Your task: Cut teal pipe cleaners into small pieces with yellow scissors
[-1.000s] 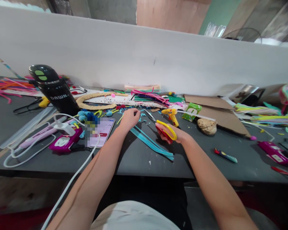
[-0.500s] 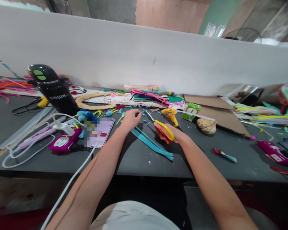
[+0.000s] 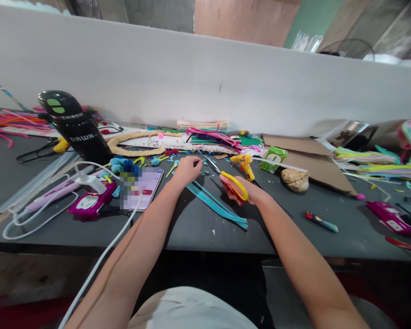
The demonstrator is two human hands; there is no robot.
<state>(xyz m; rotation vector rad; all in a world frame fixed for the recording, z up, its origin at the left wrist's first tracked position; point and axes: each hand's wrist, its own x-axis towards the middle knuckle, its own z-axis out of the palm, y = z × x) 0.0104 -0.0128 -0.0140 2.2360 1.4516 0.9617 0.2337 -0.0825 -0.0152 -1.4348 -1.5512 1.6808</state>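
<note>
My right hand (image 3: 241, 194) grips yellow-and-red scissors (image 3: 230, 182), whose blades point up and left toward my left hand. My left hand (image 3: 186, 170) is pinched shut on the far end of a bundle of teal pipe cleaners (image 3: 216, 205) that lies slanted across the dark table (image 3: 198, 228) between my hands. Small teal clippings (image 3: 205, 172) are scattered near the blade tips.
A phone (image 3: 144, 189) and a pink device with white cables (image 3: 89, 203) lie left, behind them a black bottle (image 3: 76, 129) and a jute ring (image 3: 137, 144). A yellow glue gun (image 3: 245, 165), green box (image 3: 273, 159), cardboard (image 3: 315, 162) and coloured pipe cleaners (image 3: 380, 164) sit right.
My right hand has moved the scissors a little up and left toward my left hand. My left hand has stayed pinched on the pipe cleaners.
</note>
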